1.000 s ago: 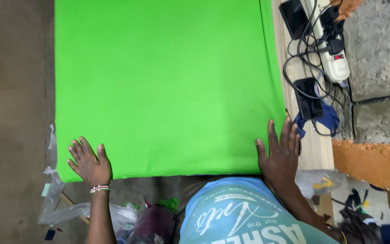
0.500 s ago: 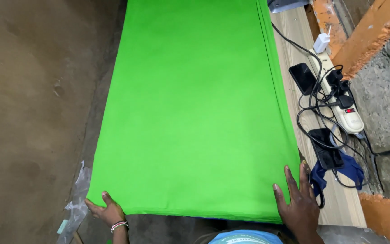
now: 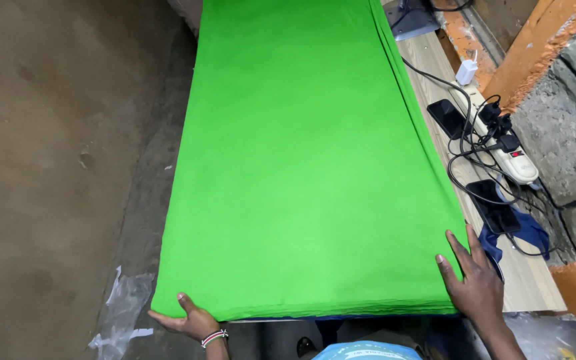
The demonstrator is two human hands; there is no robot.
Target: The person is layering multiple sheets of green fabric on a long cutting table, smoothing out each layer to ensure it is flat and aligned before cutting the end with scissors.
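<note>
Fingers of my right hand [image 3: 480, 285] lie spread and flat on the near right corner of the green cloth [image 3: 308, 160], pressing down on it without gripping anything. My left hand [image 3: 191, 321] sits at the near left corner, thumb up on the cloth's edge and the other fingers tucked under the stack, so it pinches that corner lightly; a beaded bracelet [image 3: 213, 338] circles the wrist. The cloth is a thick pile of green sheets, laid out long and flat on a wooden table [image 3: 535, 287], running away from me and covering nearly all of it. Just beside my right hand a dark blue rag [image 3: 525, 233] lies under a black phone [image 3: 495, 203]. Farther along the table's right strip are a second phone [image 3: 449, 117], a white power strip [image 3: 505, 150] and tangled black cables [image 3: 465, 167]. Left of the table is bare brown floor [image 3: 48, 167], with a crumpled clear plastic bag [image 3: 123, 310] near my left hand.
</note>
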